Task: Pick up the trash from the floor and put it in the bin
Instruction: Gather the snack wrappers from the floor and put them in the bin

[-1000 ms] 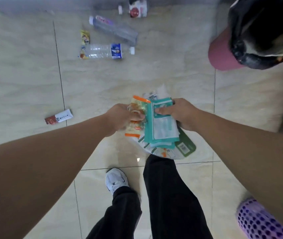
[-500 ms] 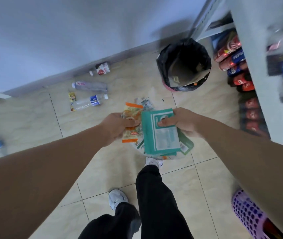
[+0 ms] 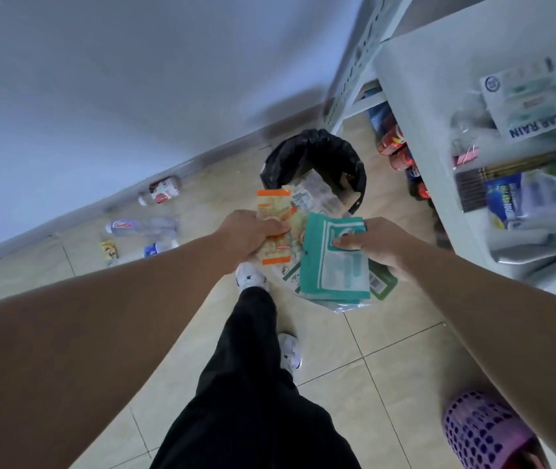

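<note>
- Nearest the camera, a black trouser leg (image 3: pixel 253 384) and white shoes (image 3: pixel 253 278) stand on the beige tiled floor (image 3: pixel 388 374); a purple perforated basket (image 3: pixel 483 431) sits at the floor's lower right corner.
- The left hand (image 3: pixel 248 233) is clamped on an orange-edged snack wrapper (image 3: pixel 278 228), thumb on top.
- The right hand (image 3: pixel 371 245) pinches a teal packet (image 3: pixel 332 265) with thumb pressed on its face; more flat wrappers, one green-bordered (image 3: pixel 383 282), hang stacked beneath it.
- Both handfuls are held in the air just short of the bin (image 3: pixel 314 164), a black-lined pail at the foot of the wall, beside the shelf upright; some trash already lies in it.
- Risk, as I judge it: the lower wrappers in the right-hand stack look loosely held, so one could slide out onto the tiles before reaching the rim. Light film may also flutter wide if released too high or too early.
- The bin liner sags at its near edge, which could catch a packet.
- Farther along the wall edge of the floor, plastic bottles (image 3: pixel 141 226) and a small yellow packet (image 3: pixel 109 249) lie uncollected, so the task looks partly done.
- A white shelf unit (image 3: pixel 415 106) on the right holds cans and bagged goods; the wall is plain grey-blue.
</note>
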### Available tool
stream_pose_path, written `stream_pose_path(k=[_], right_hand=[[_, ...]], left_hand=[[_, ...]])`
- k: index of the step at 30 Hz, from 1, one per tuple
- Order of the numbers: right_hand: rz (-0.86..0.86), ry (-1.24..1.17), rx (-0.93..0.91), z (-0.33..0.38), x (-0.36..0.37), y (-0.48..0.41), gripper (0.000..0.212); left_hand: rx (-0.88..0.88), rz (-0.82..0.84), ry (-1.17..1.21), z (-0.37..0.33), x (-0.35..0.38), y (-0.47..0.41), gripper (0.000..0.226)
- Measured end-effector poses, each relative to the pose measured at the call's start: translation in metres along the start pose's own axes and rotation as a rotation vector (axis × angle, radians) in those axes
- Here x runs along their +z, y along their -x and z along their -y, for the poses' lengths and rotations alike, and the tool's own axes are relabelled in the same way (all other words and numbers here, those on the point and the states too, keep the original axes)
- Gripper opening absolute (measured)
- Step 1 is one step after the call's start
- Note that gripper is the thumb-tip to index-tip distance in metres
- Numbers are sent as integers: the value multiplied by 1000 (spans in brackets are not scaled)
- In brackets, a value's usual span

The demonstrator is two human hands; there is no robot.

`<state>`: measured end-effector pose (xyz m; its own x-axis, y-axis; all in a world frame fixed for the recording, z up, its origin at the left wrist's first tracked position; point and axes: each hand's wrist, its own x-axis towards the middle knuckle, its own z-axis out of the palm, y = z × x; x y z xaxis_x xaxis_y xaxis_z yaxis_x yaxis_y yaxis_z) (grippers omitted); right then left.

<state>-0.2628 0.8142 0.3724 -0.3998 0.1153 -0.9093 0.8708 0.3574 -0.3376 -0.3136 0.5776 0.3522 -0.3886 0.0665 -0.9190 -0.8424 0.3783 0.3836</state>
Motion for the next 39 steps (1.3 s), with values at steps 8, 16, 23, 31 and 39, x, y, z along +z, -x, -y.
stream_pose_path(k=[8, 16, 23, 31, 39], right_hand=[[-146, -205, 126, 21, -36, -64, 34], [-231, -325, 244, 26, -35, -121, 42], [-122, -467, 201, 39, -25, -171, 31], [-233, -59, 36, 38, -35, -172, 16], [-92, 114, -104, 59, -12, -183, 57]], left_hand=[[95, -170, -162, -63, 4, -77, 30], [103, -277, -207, -73, 22, -121, 21], [113, -157, -330, -73, 58, -157, 33], [308, -161, -591, -63, 56, -148, 53], [370, 55, -872, -52, 76, -171, 112]])
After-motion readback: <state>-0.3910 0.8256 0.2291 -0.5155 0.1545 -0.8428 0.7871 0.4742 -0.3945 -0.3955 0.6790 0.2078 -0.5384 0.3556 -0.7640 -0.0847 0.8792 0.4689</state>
